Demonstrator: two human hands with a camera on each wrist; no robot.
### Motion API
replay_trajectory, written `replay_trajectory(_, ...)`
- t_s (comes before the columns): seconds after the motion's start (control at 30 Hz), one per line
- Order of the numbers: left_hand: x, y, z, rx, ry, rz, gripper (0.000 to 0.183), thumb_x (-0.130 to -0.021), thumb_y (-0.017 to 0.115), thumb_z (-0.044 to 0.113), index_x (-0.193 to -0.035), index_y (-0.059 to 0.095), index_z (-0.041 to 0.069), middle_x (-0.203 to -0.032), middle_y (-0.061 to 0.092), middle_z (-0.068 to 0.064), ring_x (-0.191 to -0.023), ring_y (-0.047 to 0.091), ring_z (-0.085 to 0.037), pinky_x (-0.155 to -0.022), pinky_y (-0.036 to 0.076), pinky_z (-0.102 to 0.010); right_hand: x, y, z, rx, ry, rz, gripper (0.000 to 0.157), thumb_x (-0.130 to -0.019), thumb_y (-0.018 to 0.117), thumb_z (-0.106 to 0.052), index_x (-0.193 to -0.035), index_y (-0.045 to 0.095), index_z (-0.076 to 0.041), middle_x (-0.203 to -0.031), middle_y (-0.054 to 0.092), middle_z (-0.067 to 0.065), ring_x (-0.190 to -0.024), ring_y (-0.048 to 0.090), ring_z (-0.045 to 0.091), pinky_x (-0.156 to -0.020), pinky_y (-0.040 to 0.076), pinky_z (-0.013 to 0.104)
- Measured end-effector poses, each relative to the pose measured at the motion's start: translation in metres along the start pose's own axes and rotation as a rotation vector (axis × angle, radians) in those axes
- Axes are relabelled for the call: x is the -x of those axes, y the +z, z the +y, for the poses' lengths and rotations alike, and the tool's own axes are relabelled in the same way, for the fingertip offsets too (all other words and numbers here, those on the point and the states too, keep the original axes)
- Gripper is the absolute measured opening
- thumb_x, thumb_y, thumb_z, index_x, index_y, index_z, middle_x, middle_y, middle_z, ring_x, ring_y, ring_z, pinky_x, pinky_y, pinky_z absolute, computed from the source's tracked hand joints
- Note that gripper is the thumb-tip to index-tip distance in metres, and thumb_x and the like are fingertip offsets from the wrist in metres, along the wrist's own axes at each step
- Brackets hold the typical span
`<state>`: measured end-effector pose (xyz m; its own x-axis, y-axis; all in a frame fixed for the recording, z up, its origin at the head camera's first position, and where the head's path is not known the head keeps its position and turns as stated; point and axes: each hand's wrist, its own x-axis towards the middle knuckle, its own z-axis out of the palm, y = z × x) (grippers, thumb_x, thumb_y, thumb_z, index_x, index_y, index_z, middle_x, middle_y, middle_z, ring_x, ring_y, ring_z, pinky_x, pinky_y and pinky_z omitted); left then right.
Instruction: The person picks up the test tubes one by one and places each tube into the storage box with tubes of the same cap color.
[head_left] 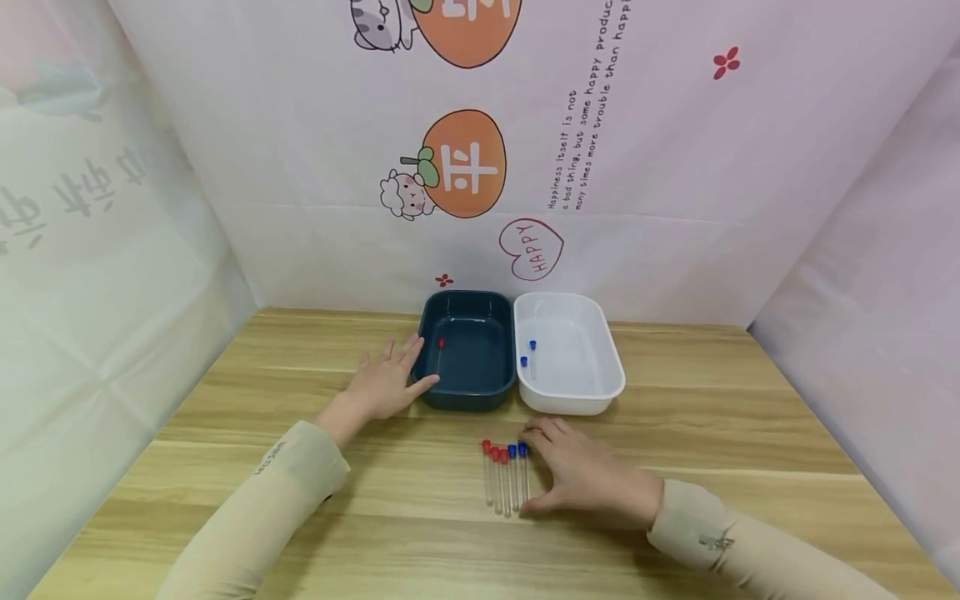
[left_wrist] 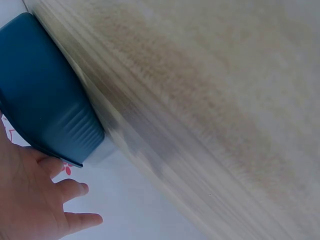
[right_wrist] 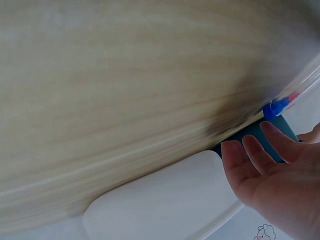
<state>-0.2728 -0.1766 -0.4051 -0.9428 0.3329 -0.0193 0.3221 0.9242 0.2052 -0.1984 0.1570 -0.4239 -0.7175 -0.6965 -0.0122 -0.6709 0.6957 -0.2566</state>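
Several clear test tubes lie side by side on the table, red-capped tubes (head_left: 498, 482) on the left and blue-capped tubes (head_left: 523, 473) on the right. My right hand (head_left: 588, 477) is beside the rightmost blue-capped tube, thumb near its bottom end and fingertips by its cap. In the right wrist view, its fingers are spread loosely near the blue cap (right_wrist: 275, 108); whether they touch is unclear. My left hand (head_left: 384, 385) rests with fingers spread at the left rim of the dark blue basin (head_left: 471, 400). One red-capped tube (head_left: 440, 343) lies inside that basin.
Right of the dark basin, a white basin (head_left: 573, 405) holds two blue-capped tubes (head_left: 532, 345). Both basins stand by the printed cloth (head_left: 645, 250) at the back of the wooden table (head_left: 420, 533). Cloth also hangs on both sides.
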Motion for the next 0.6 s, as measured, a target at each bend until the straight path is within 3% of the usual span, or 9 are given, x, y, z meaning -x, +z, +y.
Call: replay_trajectory(0.6,0.0026,-0.0025,0.0025,0.000,0.003,0.000,0.085,-0.105,0.037,0.063,-0.165,0.016,0.007,-0.170,0.014,-0.010,-0.153,0.014,-0.046,-0.114,0.011,-0.075,-0.0016,0.0037,-0.0005,0.005,-0.013,0.022,0.099,-0.075,0.081,-0.067,-0.139,0.056,0.005,-0.145,0.049,0.022,-0.133,0.047,0.038,-0.110,0.041,0.054)
